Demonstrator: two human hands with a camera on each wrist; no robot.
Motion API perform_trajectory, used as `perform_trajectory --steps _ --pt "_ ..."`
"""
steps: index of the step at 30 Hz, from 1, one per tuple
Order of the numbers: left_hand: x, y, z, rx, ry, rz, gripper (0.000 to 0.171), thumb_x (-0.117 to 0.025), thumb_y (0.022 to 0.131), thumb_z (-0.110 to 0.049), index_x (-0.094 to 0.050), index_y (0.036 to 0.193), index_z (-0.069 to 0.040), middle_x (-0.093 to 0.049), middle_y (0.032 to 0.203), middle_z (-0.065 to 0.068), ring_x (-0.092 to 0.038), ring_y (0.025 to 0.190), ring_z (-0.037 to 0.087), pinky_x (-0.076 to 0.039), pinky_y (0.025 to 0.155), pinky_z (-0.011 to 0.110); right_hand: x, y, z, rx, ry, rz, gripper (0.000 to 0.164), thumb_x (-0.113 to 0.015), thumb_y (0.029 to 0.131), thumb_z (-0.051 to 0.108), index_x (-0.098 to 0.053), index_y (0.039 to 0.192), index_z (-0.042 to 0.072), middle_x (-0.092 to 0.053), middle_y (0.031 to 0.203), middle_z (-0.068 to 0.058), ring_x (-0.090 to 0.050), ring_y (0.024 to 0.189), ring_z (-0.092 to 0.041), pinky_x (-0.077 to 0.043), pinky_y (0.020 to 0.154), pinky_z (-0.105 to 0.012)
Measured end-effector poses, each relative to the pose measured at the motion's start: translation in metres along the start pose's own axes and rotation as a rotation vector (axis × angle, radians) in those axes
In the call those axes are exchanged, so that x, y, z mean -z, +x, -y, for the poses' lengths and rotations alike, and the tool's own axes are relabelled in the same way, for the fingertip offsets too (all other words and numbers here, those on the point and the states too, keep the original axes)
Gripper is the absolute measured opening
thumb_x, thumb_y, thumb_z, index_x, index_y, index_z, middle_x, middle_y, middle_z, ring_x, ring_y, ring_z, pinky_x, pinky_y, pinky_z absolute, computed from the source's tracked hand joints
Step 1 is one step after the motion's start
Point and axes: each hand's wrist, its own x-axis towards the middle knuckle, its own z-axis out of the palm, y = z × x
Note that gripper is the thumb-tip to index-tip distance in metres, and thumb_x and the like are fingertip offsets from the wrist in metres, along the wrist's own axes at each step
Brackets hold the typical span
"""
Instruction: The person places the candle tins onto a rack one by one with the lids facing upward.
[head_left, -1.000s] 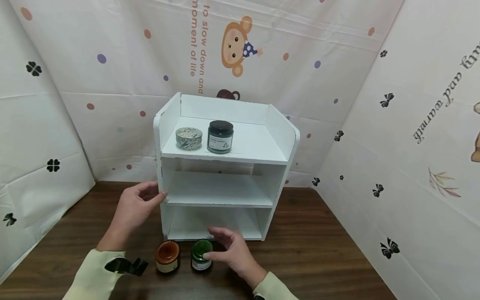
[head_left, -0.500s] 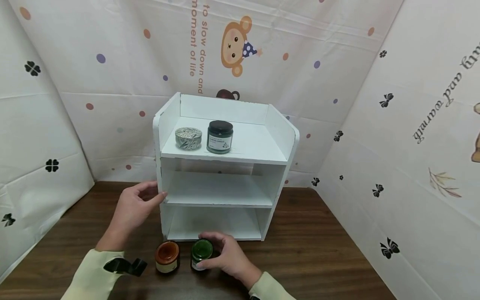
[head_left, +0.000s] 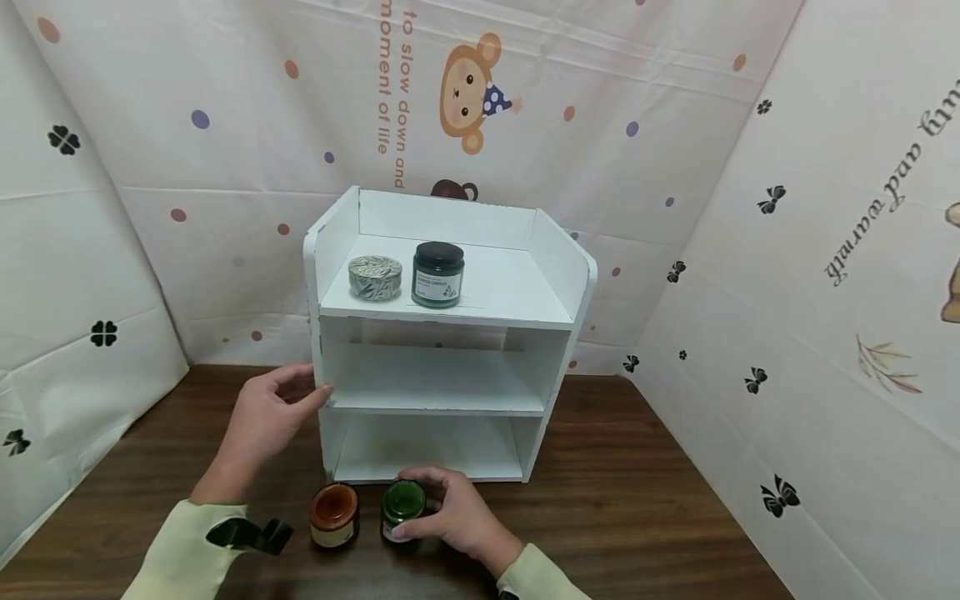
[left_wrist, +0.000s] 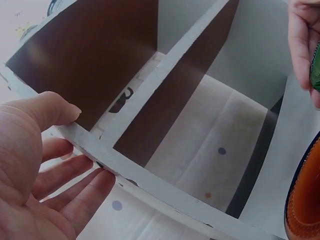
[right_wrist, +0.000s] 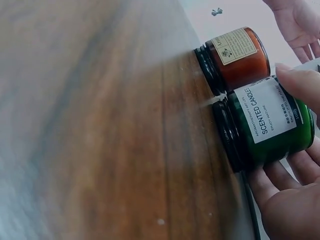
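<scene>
My right hand (head_left: pixel 463 518) holds a green scented candle jar (head_left: pixel 403 501) between thumb and fingers. In the right wrist view, this green jar (right_wrist: pixel 272 120) stands lid-down on the table, its white label showing. Left of it is an orange candle jar (head_left: pixel 333 508), also lid-down and with a cream label. My left hand (head_left: pixel 264 415) grips the left side panel of a white three-level shelf (head_left: pixel 438 379). Seen from the left wrist, the thumb of that hand (left_wrist: pixel 45 150) lies on one side of the panel edge, with the fingers on the other.
On the shelf's top level stand a round patterned tin (head_left: pixel 375 277) and a dark candle jar (head_left: pixel 438 275) with a black lid. The shelf stands on a dark wooden table (head_left: pixel 615 500). Printed white cloth (head_left: pixel 247 167) hangs behind and on both sides.
My right hand has moved a little left and closed its fingers and thumb round the green candle jar. The left hand stays on the shelf panel.
</scene>
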Motion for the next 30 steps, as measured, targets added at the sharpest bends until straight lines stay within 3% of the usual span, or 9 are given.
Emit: perform_trajectory --steps 20,30 --pt "-0.0008 0.0017 -0.0004 0.0 -0.008 0.021 0.059 -0.072 0.095 -0.046 -0.063 0.138 -0.006 -0.068 0.132 0.021 -0.068 0.116 0.037 -0.061 0.089 0.043 0.0027 -0.0012 0.0032 0.007 -0.003 0.014 0.058 -0.086 0.077 -0.003 -0.065 0.131 0.003 -0.068 0.128 -0.009 -0.068 0.109 -0.011 -0.055 0.094 -0.022" --pt "0.0009 0.0017 0.0027 -0.001 0.002 0.026 0.058 -0.073 0.094 -0.045 -0.064 0.137 -0.006 -0.07 0.129 0.02 -0.068 0.113 0.034 -0.061 0.084 0.035 -0.0006 -0.0011 0.0033 0.007 -0.006 0.012 0.057 -0.086 0.077 -0.003 -0.066 0.13 0.003 -0.069 0.127 -0.009 -0.069 0.108 -0.009 -0.055 0.094 -0.021"
